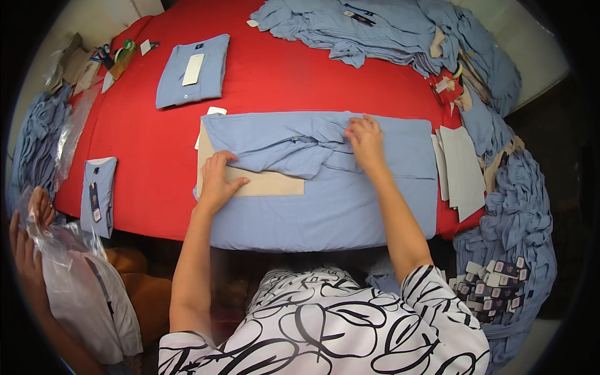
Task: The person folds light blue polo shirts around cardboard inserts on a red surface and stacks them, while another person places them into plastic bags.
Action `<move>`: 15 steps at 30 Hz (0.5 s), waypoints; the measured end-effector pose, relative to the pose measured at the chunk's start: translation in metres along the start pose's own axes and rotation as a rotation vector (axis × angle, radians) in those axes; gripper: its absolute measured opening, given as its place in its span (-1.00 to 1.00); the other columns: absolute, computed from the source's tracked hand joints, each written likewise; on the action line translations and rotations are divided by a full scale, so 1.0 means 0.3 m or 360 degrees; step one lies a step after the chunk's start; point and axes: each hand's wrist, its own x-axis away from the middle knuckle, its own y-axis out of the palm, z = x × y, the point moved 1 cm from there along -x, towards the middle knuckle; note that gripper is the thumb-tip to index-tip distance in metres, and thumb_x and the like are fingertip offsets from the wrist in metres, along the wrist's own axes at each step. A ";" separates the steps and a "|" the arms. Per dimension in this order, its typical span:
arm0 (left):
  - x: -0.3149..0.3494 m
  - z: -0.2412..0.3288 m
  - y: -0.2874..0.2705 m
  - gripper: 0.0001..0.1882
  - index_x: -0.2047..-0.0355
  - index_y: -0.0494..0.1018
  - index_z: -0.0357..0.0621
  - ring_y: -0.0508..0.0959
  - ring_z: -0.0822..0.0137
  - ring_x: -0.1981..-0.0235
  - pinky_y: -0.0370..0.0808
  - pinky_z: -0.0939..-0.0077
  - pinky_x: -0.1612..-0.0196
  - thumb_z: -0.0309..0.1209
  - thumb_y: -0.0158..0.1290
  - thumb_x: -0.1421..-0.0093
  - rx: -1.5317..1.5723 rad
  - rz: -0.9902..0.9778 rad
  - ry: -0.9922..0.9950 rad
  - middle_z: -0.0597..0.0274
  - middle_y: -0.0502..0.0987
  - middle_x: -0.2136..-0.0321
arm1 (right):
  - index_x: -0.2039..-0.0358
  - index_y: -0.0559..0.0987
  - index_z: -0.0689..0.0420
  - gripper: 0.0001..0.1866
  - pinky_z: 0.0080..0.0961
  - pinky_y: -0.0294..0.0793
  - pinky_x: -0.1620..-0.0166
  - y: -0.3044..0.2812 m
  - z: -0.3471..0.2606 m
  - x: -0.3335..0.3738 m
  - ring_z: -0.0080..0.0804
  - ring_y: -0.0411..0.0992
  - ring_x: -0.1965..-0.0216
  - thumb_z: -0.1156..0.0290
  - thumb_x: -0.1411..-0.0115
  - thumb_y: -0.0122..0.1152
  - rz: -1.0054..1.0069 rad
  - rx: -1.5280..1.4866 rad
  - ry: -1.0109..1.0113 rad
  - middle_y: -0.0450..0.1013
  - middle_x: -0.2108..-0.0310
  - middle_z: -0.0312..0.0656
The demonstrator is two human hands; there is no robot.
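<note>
A light blue shirt (300,219) lies spread before me, its near edge hanging over the table's front. A beige card (269,185) lies on it at the left, partly covered by a loose, wrinkled fold (294,150) of the same blue cloth. My left hand (217,181) rests on the card and the fold's left edge, thumb apart from the fingers. At the right end of the fold, my right hand (367,144) has its fingers bent and closed on the cloth near the shirt's far edge. A white tag (216,111) sticks out at the far left corner.
The table has a red cover (137,137). A folded shirt (192,72) lies far left, another (99,194) near left. Blue garments (400,31) are heaped behind. White cards (461,169) lie right; tags (490,287) rest on cloth. Another person's hand (42,206) holds clear plastic.
</note>
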 end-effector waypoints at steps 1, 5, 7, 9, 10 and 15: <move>0.001 -0.006 -0.002 -0.39 0.04 0.36 -0.08 0.33 0.07 -0.07 0.22 0.23 -0.17 -0.34 0.38 0.10 -0.0018 0.0016 0.0023 0.17 0.41 0.02 | 0.07 0.52 0.16 -0.72 -0.29 0.38 -0.11 -0.021 -0.006 -0.031 -0.02 0.40 -0.04 0.48 -0.19 0.19 0.0017 -0.0118 -0.0041 0.52 0.09 -0.10; 0.025 -0.014 0.001 -0.45 0.11 0.38 -0.05 0.34 0.08 -0.03 0.22 0.23 -0.16 -0.34 0.37 0.10 -0.0040 0.0047 0.0031 0.18 0.41 0.05 | 0.23 0.53 0.15 -0.86 -0.28 0.39 -0.03 -0.278 -0.118 -0.158 -0.15 0.37 -0.06 0.49 -0.18 0.17 -0.0531 -0.1250 0.0474 0.54 0.22 -0.20; 0.029 -0.010 -0.006 -0.48 0.14 0.40 -0.05 0.34 0.08 -0.02 0.22 0.24 -0.15 -0.33 0.37 0.10 -0.0047 0.0065 0.0010 0.19 0.42 0.07 | 0.24 0.50 0.20 -0.84 -0.29 0.38 -0.09 -0.297 -0.146 -0.173 -0.15 0.45 0.03 0.45 -0.18 0.20 -0.0638 -0.0796 0.0380 0.54 0.24 -0.16; 0.004 0.005 0.006 -0.51 0.17 0.42 -0.05 0.35 0.09 -0.02 0.22 0.24 -0.15 -0.32 0.38 0.11 -0.0048 0.0054 0.0045 0.20 0.43 0.10 | 0.27 0.49 0.20 -0.86 -0.35 0.38 -0.08 -0.108 0.018 -0.038 -0.24 0.45 0.06 0.44 -0.18 0.20 -0.0621 -0.0218 0.0228 0.52 0.25 -0.21; -0.002 0.005 0.015 -0.52 0.18 0.42 -0.05 0.35 0.09 -0.01 0.23 0.25 -0.14 -0.32 0.38 0.11 -0.0034 0.0046 0.0061 0.21 0.43 0.11 | 0.28 0.49 0.20 -0.86 -0.37 0.38 -0.07 -0.034 0.081 0.015 -0.29 0.46 0.08 0.44 -0.18 0.20 -0.0626 0.0058 0.0152 0.50 0.26 -0.24; 0.033 -0.029 0.010 -0.53 0.20 0.43 -0.06 0.35 0.12 0.00 0.24 0.27 -0.12 -0.31 0.37 0.11 0.0023 0.0093 0.0012 0.25 0.44 0.15 | 0.30 0.47 0.12 -0.91 -0.65 0.29 0.17 -0.151 -0.030 -0.046 -0.62 0.30 0.29 0.41 -0.26 0.16 -0.0515 -0.0837 0.0456 0.36 0.38 -0.40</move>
